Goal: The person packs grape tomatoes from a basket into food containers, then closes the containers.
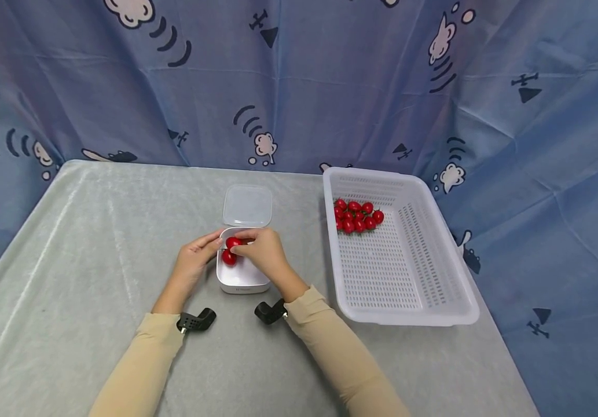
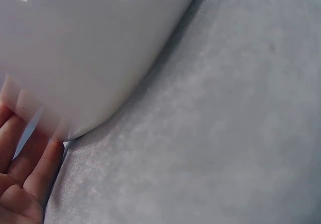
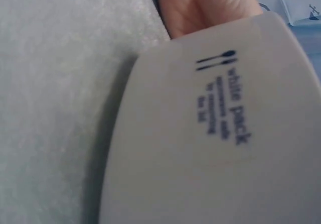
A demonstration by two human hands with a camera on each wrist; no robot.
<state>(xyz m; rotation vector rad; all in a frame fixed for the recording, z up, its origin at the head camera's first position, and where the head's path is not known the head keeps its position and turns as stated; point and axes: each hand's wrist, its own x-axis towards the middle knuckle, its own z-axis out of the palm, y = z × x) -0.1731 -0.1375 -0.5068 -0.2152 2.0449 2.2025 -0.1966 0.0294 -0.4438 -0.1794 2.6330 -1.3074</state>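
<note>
A small white food container (image 1: 243,287) stands on the table, with a red cherry tomato (image 1: 228,258) inside at its left. My right hand (image 1: 266,252) reaches over the rim and pinches another cherry tomato (image 1: 233,241) between thumb and fingers, just behind the first. Along the container's left side rests my left hand (image 1: 193,262), its fingers fairly straight against the wall. The left wrist view shows those fingers (image 2: 42,158) touching the white wall. Printed lettering marks the container's front (image 3: 235,108) in the right wrist view; my right hand is out of sight there.
A clear lid (image 1: 248,206) lies right behind the container. To the right stands a large white perforated basket (image 1: 382,272), with several cherry tomatoes (image 1: 358,218) grouped in its far left corner. A patterned blue curtain (image 1: 299,87) hangs behind the table.
</note>
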